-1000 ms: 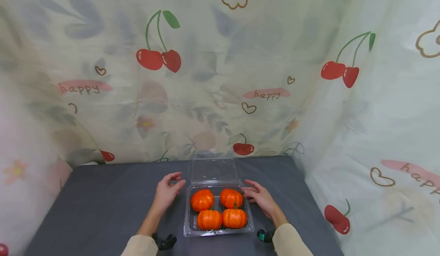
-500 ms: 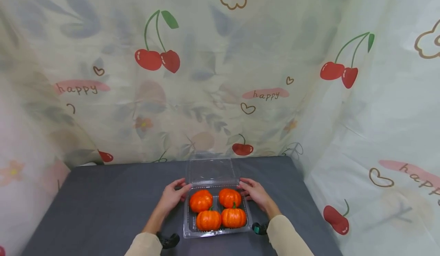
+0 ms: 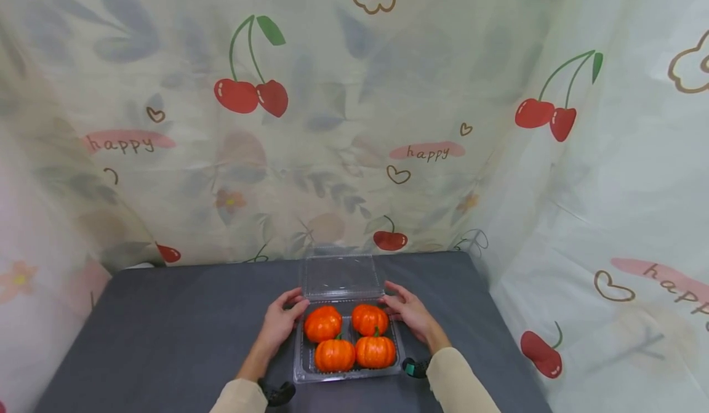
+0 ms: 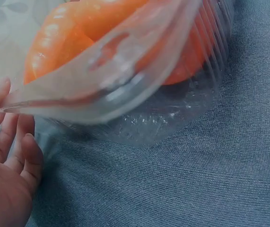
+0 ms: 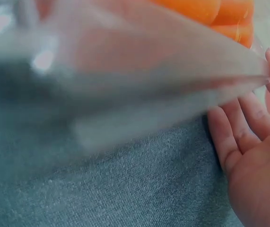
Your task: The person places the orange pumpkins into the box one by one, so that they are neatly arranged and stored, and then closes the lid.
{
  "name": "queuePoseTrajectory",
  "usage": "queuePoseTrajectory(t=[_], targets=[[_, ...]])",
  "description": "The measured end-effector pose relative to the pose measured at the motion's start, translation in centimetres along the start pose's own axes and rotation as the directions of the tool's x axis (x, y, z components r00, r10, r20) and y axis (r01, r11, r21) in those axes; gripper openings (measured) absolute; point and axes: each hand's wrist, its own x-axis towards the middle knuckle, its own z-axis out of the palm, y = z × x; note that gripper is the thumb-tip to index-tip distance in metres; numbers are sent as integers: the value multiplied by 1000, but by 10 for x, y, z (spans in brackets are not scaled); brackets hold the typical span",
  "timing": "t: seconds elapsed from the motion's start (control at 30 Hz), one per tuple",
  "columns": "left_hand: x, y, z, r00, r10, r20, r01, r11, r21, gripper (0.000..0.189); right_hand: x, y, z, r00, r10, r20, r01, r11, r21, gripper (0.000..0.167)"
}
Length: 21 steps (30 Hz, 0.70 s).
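Several small orange pumpkins [image 3: 335, 356] sit in a clear plastic clamshell box [image 3: 354, 375], whose lid [image 3: 340, 276] stands open at the back. My left hand [image 3: 279, 320] is at the box's back left corner. In the left wrist view, thumb and fingers of that hand [image 4: 9, 175] pinch the rim [image 4: 120, 104], thumb above and fingers below. My right hand [image 3: 414, 316] holds the back right corner. The right wrist view has its thumb over the plastic edge [image 5: 210, 90] and the other fingers [image 5: 242, 126] underneath.
The box rests on a dark grey cloth-covered table [image 3: 183, 327]. Behind and to the right hangs a pale curtain [image 3: 343, 124] printed with cherries. A black wrist strap [image 3: 277, 393] is on the left wrist, another [image 3: 416, 367] on the right.
Both hands have moved inward from beside the box to its back corners, and their fingers have taken hold of its rim. The pumpkins keep their places in the box.
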Motion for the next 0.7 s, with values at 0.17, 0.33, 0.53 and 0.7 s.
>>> queuePoseTrajectory(t=[0.17,0.33,0.53,0.7], targets=[[-2,-3,0,1000,7,1,-7,1000,1,51,0,0,0,1000,-14,16,14,1000,3,61],[-3,-3,0,1000,0,-1,0,1000,-5,52,-1,-1,-2,1000,-16,26,16,1000,6,60],[-3,-4,1,1000,12,-15,-13,999,-33,51,0,-2,-5,999,-29,39,28,999,21,59],[-3,-6,-1,998,43,-36,-44,997,-55,49,2,-1,-4,998,-55,32,54,998,36,54]])
